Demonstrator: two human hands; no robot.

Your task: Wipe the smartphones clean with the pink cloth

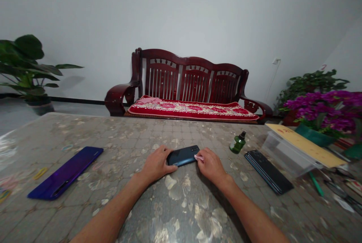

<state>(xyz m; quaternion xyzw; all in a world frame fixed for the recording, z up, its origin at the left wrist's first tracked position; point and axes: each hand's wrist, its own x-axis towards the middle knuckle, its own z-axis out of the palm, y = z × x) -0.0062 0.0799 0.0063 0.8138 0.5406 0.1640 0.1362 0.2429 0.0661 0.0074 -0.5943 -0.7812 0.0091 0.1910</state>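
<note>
A dark teal phone [183,155] lies back up on the patterned table [175,209]. My left hand [155,164] grips the phone's left end, fingers curled over its edge. My right hand [209,165] is closed in a pinch on a small pink-white wipe [198,157] pressed against the phone's right end. A small green bottle [238,142] with a dark cap stands to the right of my right hand.
A purple phone [66,172] lies at the left. A stack of dark phones [268,170] lies at the right beside a clear plastic box [285,154] with a yellow envelope on top. Purple flowers [325,111] and a red wooden bench [186,88] stand beyond.
</note>
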